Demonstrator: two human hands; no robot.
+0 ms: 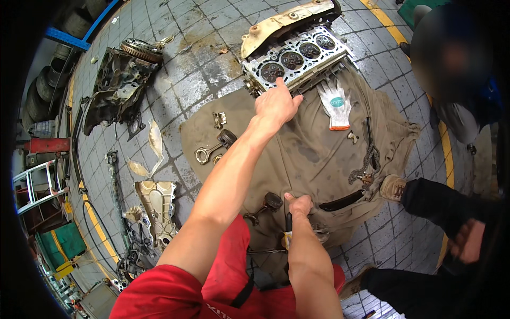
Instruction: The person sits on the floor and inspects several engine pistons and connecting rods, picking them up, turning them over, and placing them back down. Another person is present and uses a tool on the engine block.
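My left hand point(277, 106) stretches forward with its index finger out and thumb apart, holding nothing. The fingertip is at the near edge of a metal cylinder head point(303, 82), by the leftmost of its several dark round chambers. My right hand point(299, 205) is low over the brown cloth point(297, 165), thumb pointing left, other fingers curled and mostly hidden. Beside its wrist is a black handle point(288, 222); whether the hand touches it cannot be told. To its left lies a piston with connecting rod point(273, 201); another piston point(227, 139) lies beyond my left forearm.
A white glove point(336, 103) and a chain point(372, 157) lie on the cloth. A beige cover point(289, 24) stands behind the cylinder head. Large engine castings point(125, 80) and a beige casting point(158, 204) are at left. Another person point(449, 202) is close at right.
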